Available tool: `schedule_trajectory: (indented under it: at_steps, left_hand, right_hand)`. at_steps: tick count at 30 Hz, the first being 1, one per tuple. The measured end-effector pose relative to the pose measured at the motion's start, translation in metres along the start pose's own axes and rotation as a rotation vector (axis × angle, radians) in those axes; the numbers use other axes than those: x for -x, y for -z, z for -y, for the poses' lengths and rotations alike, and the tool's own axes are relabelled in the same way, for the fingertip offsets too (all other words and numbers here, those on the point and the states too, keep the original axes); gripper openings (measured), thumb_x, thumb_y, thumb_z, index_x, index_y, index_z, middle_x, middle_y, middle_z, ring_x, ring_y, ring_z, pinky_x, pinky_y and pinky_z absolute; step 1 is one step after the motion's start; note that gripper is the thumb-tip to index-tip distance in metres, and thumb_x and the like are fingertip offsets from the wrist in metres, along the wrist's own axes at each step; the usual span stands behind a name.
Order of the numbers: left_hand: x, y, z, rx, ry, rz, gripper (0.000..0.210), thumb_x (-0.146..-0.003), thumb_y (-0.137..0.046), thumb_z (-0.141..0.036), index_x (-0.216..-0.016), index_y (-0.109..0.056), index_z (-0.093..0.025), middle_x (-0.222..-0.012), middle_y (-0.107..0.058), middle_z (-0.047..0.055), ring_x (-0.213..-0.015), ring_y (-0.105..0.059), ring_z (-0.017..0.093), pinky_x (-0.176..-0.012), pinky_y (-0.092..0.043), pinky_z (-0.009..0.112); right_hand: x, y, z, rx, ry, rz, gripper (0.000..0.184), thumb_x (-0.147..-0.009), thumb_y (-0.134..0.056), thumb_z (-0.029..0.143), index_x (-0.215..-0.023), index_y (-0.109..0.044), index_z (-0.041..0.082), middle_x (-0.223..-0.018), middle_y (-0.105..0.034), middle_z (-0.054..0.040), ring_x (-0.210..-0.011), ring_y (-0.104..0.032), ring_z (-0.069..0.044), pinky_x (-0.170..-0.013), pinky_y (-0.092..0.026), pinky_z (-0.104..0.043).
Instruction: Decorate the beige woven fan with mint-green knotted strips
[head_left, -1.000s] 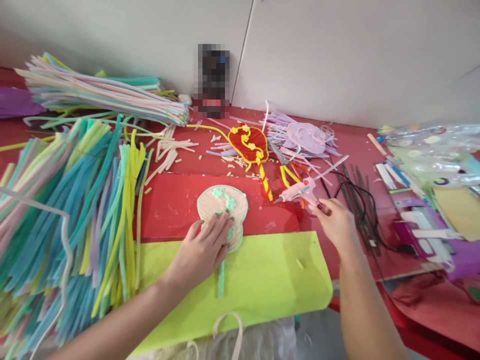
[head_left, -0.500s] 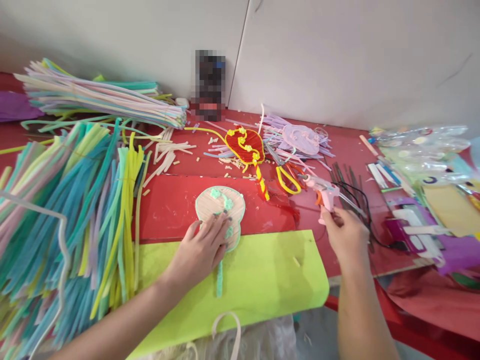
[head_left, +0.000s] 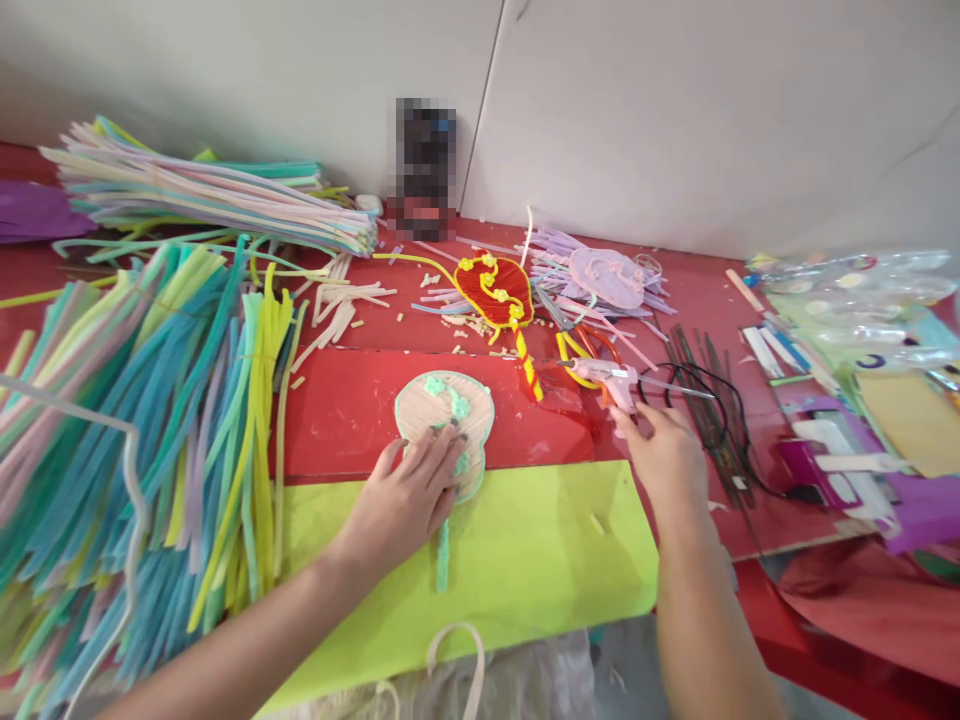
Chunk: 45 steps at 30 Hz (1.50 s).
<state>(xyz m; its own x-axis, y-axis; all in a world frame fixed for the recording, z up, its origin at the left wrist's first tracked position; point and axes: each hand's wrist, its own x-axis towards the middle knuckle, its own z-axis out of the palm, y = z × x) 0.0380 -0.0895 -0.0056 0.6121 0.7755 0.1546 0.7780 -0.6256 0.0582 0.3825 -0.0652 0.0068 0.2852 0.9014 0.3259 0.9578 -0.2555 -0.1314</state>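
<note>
Left hand (head_left: 411, 488) flat, fingers spread on the beige fan (head_left: 422, 408), 7 o'clock from the red fan (head_left: 480, 292); right hand (head_left: 666, 448) pinching the pink glue gun (head_left: 611, 378). Mint rim (head_left: 493, 408) and flowers (head_left: 460, 406) are on, can't tell what's left.

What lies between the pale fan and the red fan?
In the head view, from the pale fan to the red fan: bare red sheet, then small pale scraps.

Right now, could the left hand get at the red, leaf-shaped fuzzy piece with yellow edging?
Probably yes: the left hand lies on the pale, green-edged fuzzy piece, and nothing tall seems to stand between it and the red piece.
</note>
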Motion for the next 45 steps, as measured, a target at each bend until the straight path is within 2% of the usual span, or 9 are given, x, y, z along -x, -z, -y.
schedule_trajectory:
  at_steps: [3,5,8,11,14,17,21,28,45]
  left_hand:
    - [0.000,0.000,0.000,0.009,0.001,0.001,0.045,-0.095,-0.035,-0.029,-0.139,-0.042,-0.020,-0.146,-0.039,0.005,-0.128,-0.042,0.024,-0.097,-0.037,0.042]
    - [-0.001,0.001,0.001,0.020,-0.001,0.000,0.045,-0.095,-0.035,-0.029,-0.138,-0.041,-0.019,-0.146,-0.040,0.006,-0.128,-0.042,0.024,-0.097,-0.037,0.042]
    - [-0.001,0.002,0.002,0.047,-0.003,-0.006,0.045,-0.094,-0.035,-0.028,-0.138,-0.042,-0.016,-0.144,-0.042,0.008,-0.127,-0.043,0.025,-0.097,-0.036,0.042]
    - [-0.001,0.003,0.003,0.076,0.004,0.001,0.045,-0.094,-0.034,-0.027,-0.137,-0.042,-0.015,-0.144,-0.043,0.007,-0.127,-0.042,0.025,-0.097,-0.035,0.044]
    - [-0.001,0.003,0.004,0.105,0.006,0.017,0.045,-0.094,-0.034,-0.026,-0.136,-0.043,-0.015,-0.145,-0.042,0.006,-0.127,-0.042,0.026,-0.097,-0.034,0.044]
    - [-0.002,0.002,0.005,0.120,0.001,0.019,0.044,-0.093,-0.035,-0.026,-0.135,-0.044,-0.014,-0.146,-0.041,0.007,-0.127,-0.041,0.026,-0.098,-0.033,0.045]
    - [-0.003,0.002,0.006,0.118,-0.002,0.024,0.043,-0.093,-0.034,-0.026,-0.133,-0.045,-0.013,-0.146,-0.040,0.007,-0.128,-0.040,0.026,-0.098,-0.033,0.046]
    - [-0.002,0.002,0.005,0.116,0.007,0.026,0.042,-0.094,-0.033,-0.025,-0.132,-0.046,-0.014,-0.145,-0.042,0.007,-0.128,-0.040,0.026,-0.098,-0.033,0.046]
    - [-0.002,0.002,0.006,0.128,0.000,-0.009,0.040,-0.093,-0.036,-0.025,-0.130,-0.047,-0.015,-0.142,-0.046,0.009,-0.128,-0.042,0.026,-0.098,-0.034,0.045]
  right_hand:
    - [0.007,0.016,0.019,-0.064,-0.025,-0.142,0.037,-0.085,-0.052,0.046,-0.098,-0.069,0.015,-0.089,-0.064,-0.0119,-0.072,-0.058,-0.021,-0.066,-0.044,-0.033]
    - [0.014,0.026,0.041,-0.203,0.004,-0.160,0.031,-0.086,-0.053,0.042,-0.089,-0.070,0.016,-0.080,-0.064,-0.0092,-0.065,-0.057,-0.018,-0.065,-0.045,-0.031]
    - [0.026,0.032,0.083,-0.488,0.051,0.035,0.024,-0.087,-0.054,0.038,-0.088,-0.068,0.019,-0.079,-0.067,-0.0063,-0.066,-0.060,-0.017,-0.064,-0.047,-0.029]
    - [0.036,0.025,0.122,-0.657,0.137,0.250,0.021,-0.090,-0.050,0.032,-0.092,-0.067,0.019,-0.087,-0.068,-0.0062,-0.073,-0.062,-0.016,-0.066,-0.049,-0.027]
    - [0.040,0.011,0.150,-0.685,0.219,0.293,0.017,-0.089,-0.051,0.025,-0.092,-0.067,0.019,-0.089,-0.067,-0.0061,-0.081,-0.062,-0.017,-0.073,-0.048,-0.028]
    - [0.039,-0.004,0.166,-0.734,0.235,0.250,0.015,-0.089,-0.053,0.022,-0.092,-0.067,0.020,-0.088,-0.065,-0.0050,-0.081,-0.060,-0.016,-0.076,-0.048,-0.027]
    - [0.032,-0.019,0.177,-0.767,0.222,0.223,0.010,-0.086,-0.058,0.021,-0.089,-0.067,0.021,-0.084,-0.063,-0.0031,-0.076,-0.058,-0.015,-0.075,-0.048,-0.027]
    - [0.025,-0.033,0.183,-0.648,0.284,0.184,0.004,-0.080,-0.066,0.019,-0.083,-0.068,0.022,-0.084,-0.065,-0.0019,-0.082,-0.056,-0.018,-0.079,-0.045,-0.030]
    - [0.026,-0.030,0.187,-0.510,0.348,0.169,0.005,-0.083,-0.064,0.023,-0.083,-0.069,0.021,-0.086,-0.067,-0.0033,-0.084,-0.056,-0.020,-0.081,-0.044,-0.033]
